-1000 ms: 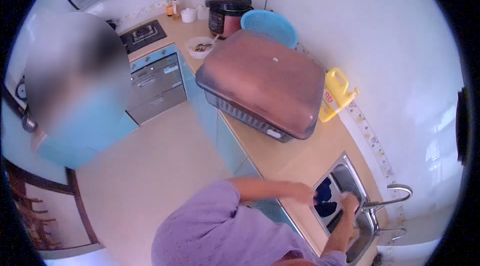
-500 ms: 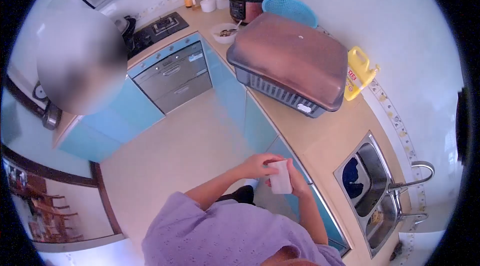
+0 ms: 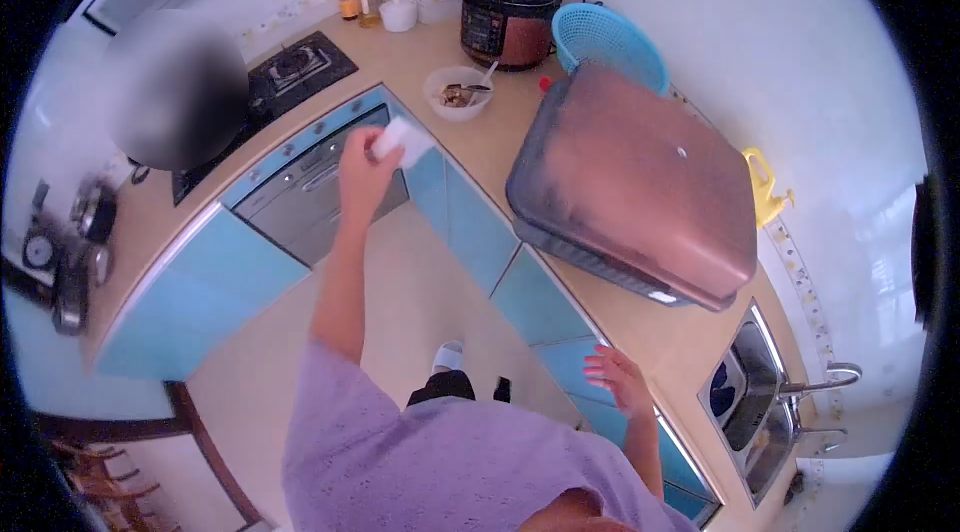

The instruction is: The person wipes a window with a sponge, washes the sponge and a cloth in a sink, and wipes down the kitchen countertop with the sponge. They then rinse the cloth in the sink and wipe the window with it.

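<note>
A small white block-like object [image 3: 404, 142] is gripped in my left hand [image 3: 370, 158], which reaches out over the floor in front of the corner cabinets. What the object is cannot be made out. My right hand [image 3: 618, 380] holds nothing; its fingers are apart beside the counter's front edge, left of the sink. Ahead of my left hand, a white bowl [image 3: 458, 94] with food and a spoon rests on the counter. A large dark rack with a brown lid [image 3: 640, 177] sits on the counter between the bowl and the sink.
A gas stove [image 3: 300, 67] is at the upper left, near a blurred round area. Behind the bowl stands a red and black cooker [image 3: 508, 17], beside a blue basket [image 3: 610, 42]. A yellow jug [image 3: 763, 187] and the sink [image 3: 750, 382] are on the right.
My hands have separated. My left hand has moved up and forward with the white object, while my right hand has let go of it and opened lower right. The view has shifted.
</note>
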`<state>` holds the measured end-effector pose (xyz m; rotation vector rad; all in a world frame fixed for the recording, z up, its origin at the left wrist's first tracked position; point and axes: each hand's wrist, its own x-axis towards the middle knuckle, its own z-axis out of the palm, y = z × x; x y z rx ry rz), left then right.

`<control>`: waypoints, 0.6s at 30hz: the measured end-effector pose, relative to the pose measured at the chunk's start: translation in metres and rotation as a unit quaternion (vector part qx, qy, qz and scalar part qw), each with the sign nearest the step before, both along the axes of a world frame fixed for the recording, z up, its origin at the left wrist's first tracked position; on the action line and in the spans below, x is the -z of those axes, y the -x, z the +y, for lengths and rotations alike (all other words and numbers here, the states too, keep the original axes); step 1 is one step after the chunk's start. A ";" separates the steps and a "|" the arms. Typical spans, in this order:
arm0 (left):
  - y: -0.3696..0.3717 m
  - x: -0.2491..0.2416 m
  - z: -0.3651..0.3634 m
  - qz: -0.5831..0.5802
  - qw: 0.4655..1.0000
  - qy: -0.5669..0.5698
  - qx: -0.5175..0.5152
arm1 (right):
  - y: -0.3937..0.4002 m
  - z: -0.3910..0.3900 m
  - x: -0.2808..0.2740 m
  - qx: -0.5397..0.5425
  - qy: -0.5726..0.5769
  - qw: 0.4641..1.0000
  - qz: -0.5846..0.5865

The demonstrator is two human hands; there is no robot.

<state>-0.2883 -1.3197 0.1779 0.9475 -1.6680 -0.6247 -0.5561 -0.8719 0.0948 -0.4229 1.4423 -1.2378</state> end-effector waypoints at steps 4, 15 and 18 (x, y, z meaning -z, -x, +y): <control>0.062 0.011 -0.129 0.003 0.999 0.021 0.024 | -0.024 -0.050 0.002 0.003 0.000 1.000 0.014; 0.159 0.090 -0.214 -0.056 0.998 -0.023 -0.004 | -0.049 -0.072 -0.015 0.141 -0.099 0.984 0.045; 0.162 0.101 -0.210 -0.075 0.997 0.024 -0.008 | -0.053 -0.070 -0.013 0.152 -0.108 0.982 0.042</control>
